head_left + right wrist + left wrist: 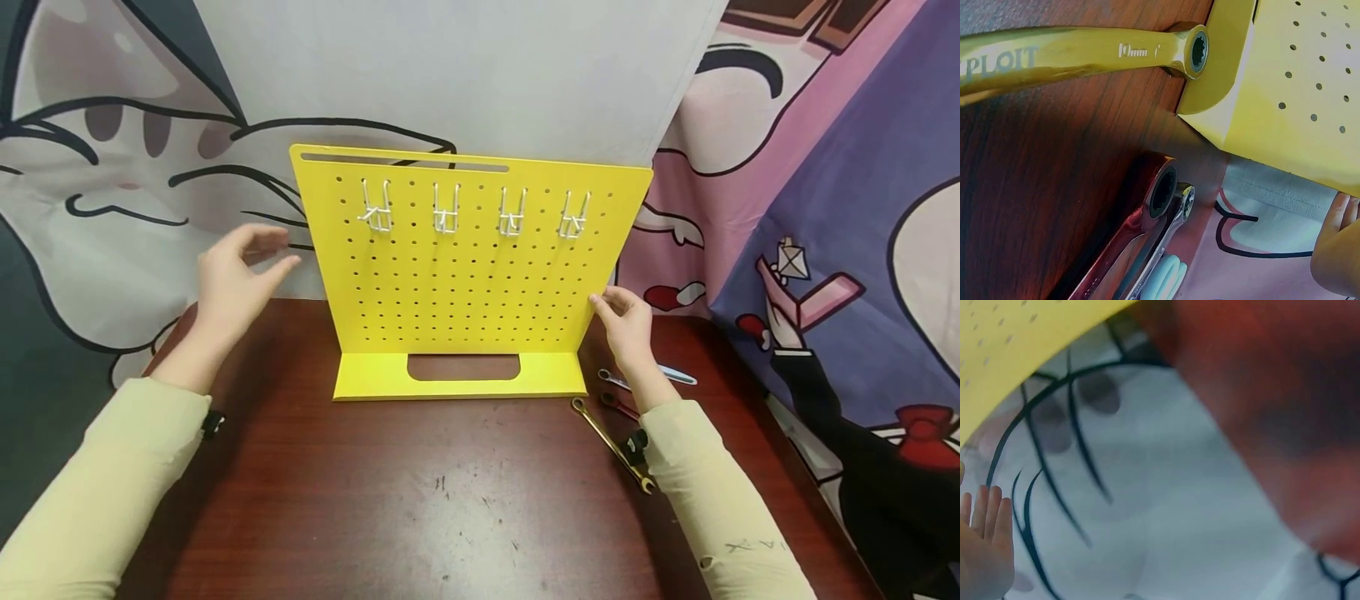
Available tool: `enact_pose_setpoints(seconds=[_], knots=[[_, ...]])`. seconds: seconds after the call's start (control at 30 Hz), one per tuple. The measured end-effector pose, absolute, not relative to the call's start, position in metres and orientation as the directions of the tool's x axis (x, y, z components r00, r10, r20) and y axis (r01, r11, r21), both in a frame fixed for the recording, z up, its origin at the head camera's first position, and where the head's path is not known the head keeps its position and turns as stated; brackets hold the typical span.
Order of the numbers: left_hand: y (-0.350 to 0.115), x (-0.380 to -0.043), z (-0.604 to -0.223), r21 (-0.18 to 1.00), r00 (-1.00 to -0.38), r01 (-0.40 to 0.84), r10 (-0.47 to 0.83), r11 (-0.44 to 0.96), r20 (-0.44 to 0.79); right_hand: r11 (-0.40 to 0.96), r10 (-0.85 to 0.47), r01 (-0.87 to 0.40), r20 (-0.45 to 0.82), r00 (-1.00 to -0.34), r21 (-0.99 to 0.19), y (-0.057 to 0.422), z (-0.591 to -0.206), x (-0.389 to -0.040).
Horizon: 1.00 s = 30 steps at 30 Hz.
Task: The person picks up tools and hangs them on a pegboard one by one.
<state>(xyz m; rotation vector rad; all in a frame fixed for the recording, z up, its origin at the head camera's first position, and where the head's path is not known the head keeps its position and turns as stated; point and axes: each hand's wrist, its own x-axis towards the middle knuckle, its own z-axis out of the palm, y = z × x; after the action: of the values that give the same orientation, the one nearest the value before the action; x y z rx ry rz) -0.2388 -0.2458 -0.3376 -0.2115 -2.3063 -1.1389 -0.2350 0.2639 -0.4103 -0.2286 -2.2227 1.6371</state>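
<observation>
A yellow pegboard [472,267] stands upright on its flat foot on the table. Four-sided white wire hooks hang along its upper part, among them a left hook [377,207] and a right hook [573,215]. My right hand [628,327] pinches the board's lower right edge, thumb on the front face and fingers behind. Off the board's left side, my left hand [238,275] is raised in the air with thumb and fingers apart, holding nothing. In the left wrist view the fingers [992,515] look straight, near the board's edge.
Right of the board lie a gold combination wrench [1085,56] marked 10mm, a red wrench [1138,215], a silver wrench [1159,247] and a light-blue item [677,375]. Cartoon-printed cloth [480,67] hangs behind the dark red wooden table [420,500].
</observation>
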Motion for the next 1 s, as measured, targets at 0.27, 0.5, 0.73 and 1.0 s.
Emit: enact_pose_setpoints(seconds=[0.27, 0.5, 0.73, 1.0], knots=[[-0.240, -0.250, -0.281, 0.562, -0.765, 0.410, -0.065, 0.719, 0.641, 0.309, 0.334, -0.090, 0.196, -0.922, -0.947, 0.267, -0.411, -0.234], [-0.225, -0.261, -0.246, 0.454, -0.704, 0.501, 0.042, 0.737, 0.709, 0.309, 0.330, -0.091, 0.196, -0.923, -0.947, 0.269, -0.412, -0.235], [-0.211, -0.271, -0.232, 0.360, -0.670, 0.571, 0.165, 0.738, 0.724, 0.301, 0.336, -0.103, 0.207, -0.919, -0.948, 0.266, -0.411, -0.234], [-0.195, -0.275, -0.231, 0.325, -0.694, 0.581, 0.245, 0.746, 0.677, 0.286, 0.332, -0.100, 0.196, -0.923, -0.953, 0.264, -0.410, -0.236]])
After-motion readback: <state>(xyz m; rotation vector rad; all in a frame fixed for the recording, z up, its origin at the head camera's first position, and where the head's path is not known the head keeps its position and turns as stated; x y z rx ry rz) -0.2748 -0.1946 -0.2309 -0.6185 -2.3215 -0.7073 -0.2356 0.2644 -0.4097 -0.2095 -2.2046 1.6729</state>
